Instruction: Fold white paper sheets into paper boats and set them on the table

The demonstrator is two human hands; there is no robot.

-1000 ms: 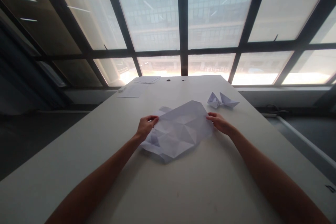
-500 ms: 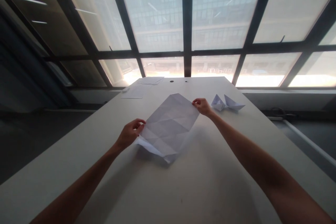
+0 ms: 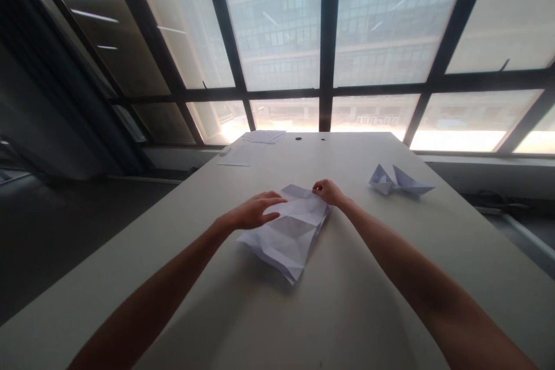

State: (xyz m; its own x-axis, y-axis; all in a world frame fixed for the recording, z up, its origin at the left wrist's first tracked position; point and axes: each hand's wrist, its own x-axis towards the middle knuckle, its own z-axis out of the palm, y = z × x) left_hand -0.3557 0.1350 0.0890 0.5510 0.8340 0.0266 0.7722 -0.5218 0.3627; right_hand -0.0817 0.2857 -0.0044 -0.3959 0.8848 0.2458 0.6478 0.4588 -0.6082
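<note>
A creased white paper sheet (image 3: 288, 232) lies half folded on the white table (image 3: 347, 300), near its middle. My left hand (image 3: 252, 213) rests flat on the sheet's left part, fingers stretched out and pointing right. My right hand (image 3: 328, 191) pinches the sheet's far edge between thumb and fingers. The near corner of the paper points toward me and lifts slightly off the table.
Two folded paper boats (image 3: 399, 180) sit to the right of my right hand. Flat sheets of paper (image 3: 262, 136) lie at the table's far left end, with another sheet (image 3: 236, 157) nearer. Two dark holes (image 3: 298, 139) mark the far edge. Large windows stand behind.
The sheet, held stretched open between both hands, has been folded over on itself. My left hand let go of the edge and now lies flat on it.
</note>
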